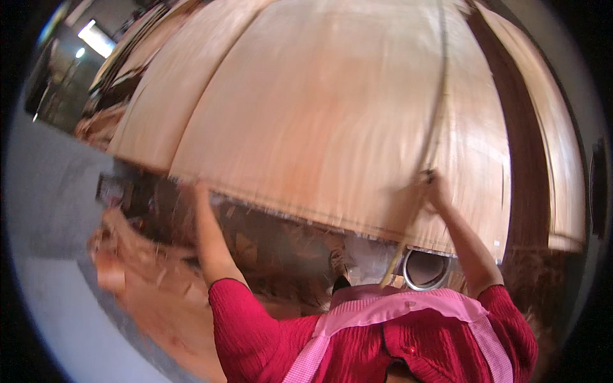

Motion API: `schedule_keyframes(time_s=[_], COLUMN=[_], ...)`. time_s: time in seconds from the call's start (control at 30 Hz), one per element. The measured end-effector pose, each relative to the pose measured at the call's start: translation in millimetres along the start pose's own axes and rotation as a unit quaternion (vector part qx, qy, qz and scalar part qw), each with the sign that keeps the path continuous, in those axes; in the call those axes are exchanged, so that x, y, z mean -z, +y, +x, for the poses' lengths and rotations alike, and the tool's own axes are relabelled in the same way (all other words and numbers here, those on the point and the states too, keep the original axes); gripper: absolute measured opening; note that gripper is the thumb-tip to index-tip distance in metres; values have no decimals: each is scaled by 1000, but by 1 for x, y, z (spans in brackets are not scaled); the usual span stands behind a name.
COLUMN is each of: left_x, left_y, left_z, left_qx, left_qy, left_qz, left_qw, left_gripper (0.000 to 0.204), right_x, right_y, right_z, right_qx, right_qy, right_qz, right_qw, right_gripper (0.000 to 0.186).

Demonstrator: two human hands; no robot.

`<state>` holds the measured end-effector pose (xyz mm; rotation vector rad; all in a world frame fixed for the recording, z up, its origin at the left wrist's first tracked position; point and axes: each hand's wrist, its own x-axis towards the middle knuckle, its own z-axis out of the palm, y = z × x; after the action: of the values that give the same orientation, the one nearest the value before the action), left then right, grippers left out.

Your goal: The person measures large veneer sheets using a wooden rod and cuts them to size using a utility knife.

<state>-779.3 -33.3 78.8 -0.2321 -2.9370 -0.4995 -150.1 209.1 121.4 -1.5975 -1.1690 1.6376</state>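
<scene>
A wide stack of thin, pale wood veneer sheets [319,108] spreads in front of me. My right hand [435,191] is closed around a long thin stick [440,96], above the right part of the top sheet. The stick runs from the far edge of the view back toward my waist. At the near left corner of the large sheet, my left hand [193,188] is at the edge; motion blur smears its fingers, so I cannot tell whether they grip the sheet.
Another veneer stack [562,159] stands to the right, past a dark gap. Below the near edge sits a round metal-rimmed container [426,271]. Torn veneer scraps [159,300] cover the floor at the lower left, beside grey floor [51,191].
</scene>
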Motion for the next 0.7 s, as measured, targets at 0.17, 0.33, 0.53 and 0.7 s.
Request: schedule_keyframes(time_s=[0.17,0.33,0.53,0.7], left_x=[-52,-20,-1,26], left_y=[17,64,53,83], left_z=[40,-1,13,-4], left_qx=[35,143,102,157], left_qy=[-164,-79,-172,-149], left_qz=[26,-38,14,28], left_qw=[986,986,980,976], left_gripper=[73,74,72,70], right_x=[-113,-153,-162,-133], right_y=[17,11,28,10], right_z=[-46,-81,-82,-72], right_qx=[96,86,106,116], right_qy=[12,-28,-72,-75], right_qz=[-274,-238,-322,-343], right_qw=[957,967,938,929], right_gripper=[28,34,53,54])
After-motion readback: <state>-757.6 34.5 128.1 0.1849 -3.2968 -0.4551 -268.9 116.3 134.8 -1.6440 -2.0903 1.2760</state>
